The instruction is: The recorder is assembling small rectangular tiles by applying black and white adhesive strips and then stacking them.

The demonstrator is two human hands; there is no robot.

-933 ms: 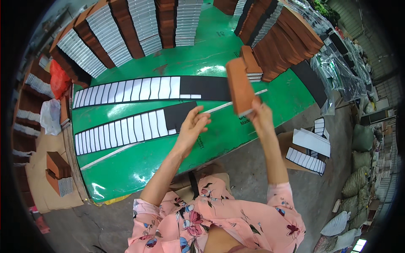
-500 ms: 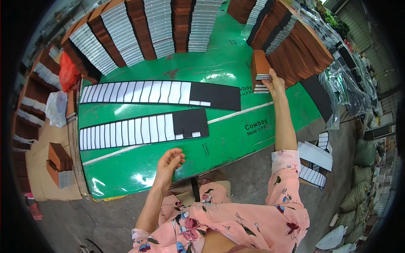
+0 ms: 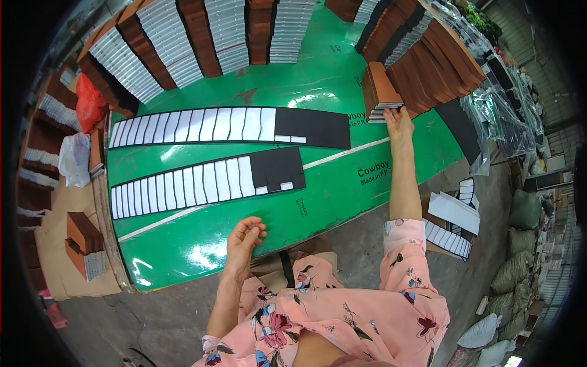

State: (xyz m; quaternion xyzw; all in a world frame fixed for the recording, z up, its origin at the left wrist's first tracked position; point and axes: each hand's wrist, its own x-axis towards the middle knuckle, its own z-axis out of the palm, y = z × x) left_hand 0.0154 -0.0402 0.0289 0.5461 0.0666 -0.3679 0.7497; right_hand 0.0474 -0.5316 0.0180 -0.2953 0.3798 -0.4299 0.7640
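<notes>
The small brown stack (image 3: pixel 382 87) lies toward the right side of the table, its pale layered end facing me and its far side close against a much bigger brown stack (image 3: pixel 434 67). My right hand (image 3: pixel 400 125) reaches up to that near end with its fingertips drawn close together at the edge; I can't tell whether they pinch it or only touch. My left hand (image 3: pixel 244 241) is empty, fingers loosely curled with a gap beside the thumb, above the table's near edge. Nearest to it lies the shorter black strip (image 3: pixel 278 165), lined with white panels except at its right end, where a small white tab (image 3: pixel 286 185) sits. The longer black strip (image 3: pixel 321 128) lies just beyond, also lined with white panels and bare black toward its right end. Both rest on the glossy green table (image 3: pixel 330 208), crossed by a pale line (image 3: pixel 358 153). Along the back stand tall stacks (image 3: pixel 220 30), showing brown and silvery edges. Off to my left are a red bag (image 3: pixel 90 105), a white plastic bag (image 3: pixel 74 160) and brown blocks (image 3: pixel 85 235) on cardboard (image 3: pixel 52 238). To my right, clear plastic (image 3: pixel 504 104) hangs in folds, and a white board (image 3: pixel 454 212) lies low by the grey floor (image 3: pixel 367 263).
</notes>
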